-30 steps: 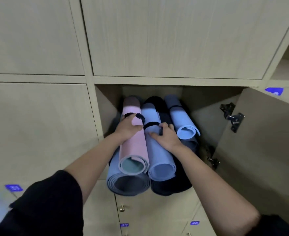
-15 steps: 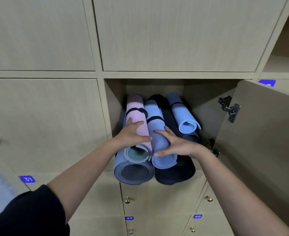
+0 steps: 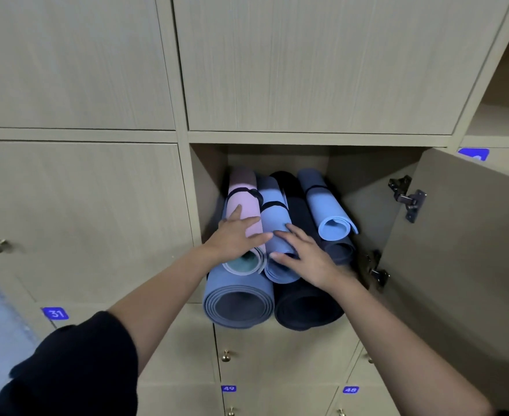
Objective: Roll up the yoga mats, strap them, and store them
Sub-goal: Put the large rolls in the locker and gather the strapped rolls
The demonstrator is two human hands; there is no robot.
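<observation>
The rolled mats are piled in the open cubby (image 3: 208,181) mid-frame. Their long axes run straight back into it and the near ends poke out past the front edge. The pink mat (image 3: 244,202) and light blue mat (image 3: 272,217) ride on top of a big blue mat (image 3: 238,304) and a dark mat (image 3: 304,310). The left hand (image 3: 235,238) lies flat on the pink one and the right hand (image 3: 310,259) on the light blue one. The fingers (image 3: 237,210) are spread and straight, gripping nothing. Both arms reach up from the bottom of the frame, so I'd guess the shove goes straight back along the rolls.

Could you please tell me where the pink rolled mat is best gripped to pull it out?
Probably its near end, from the front and above: the pink mat lies on top, end facing out, flanked by the locker wall and a blue mat.
</observation>
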